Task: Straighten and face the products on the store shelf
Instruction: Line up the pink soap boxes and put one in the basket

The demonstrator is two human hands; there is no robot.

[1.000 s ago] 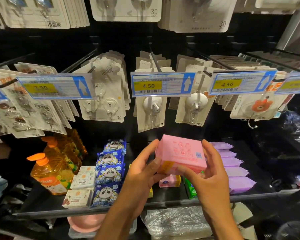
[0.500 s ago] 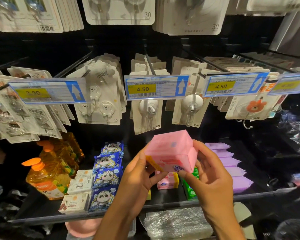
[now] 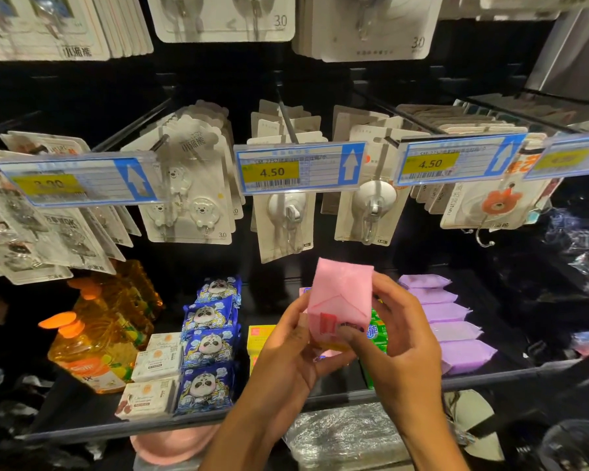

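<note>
Pink wrapping blurs the print on the pack, and fingers cover its lower edge. A green pack is mostly hidden behind the right hand, a yellow pack is cut off by the left hand, and the leftmost price label is too smeared to read. On the shelf I count four blue panda packs in a row front to back, five purple packs in another, and three white boxes; two labels read 4.50. Both hands grip the pink pack, stood on end above the middle of the shelf. The left fingers curl round its left edge and the right thumb presses its lower front, with the right fingers wrapped behind.
</note>
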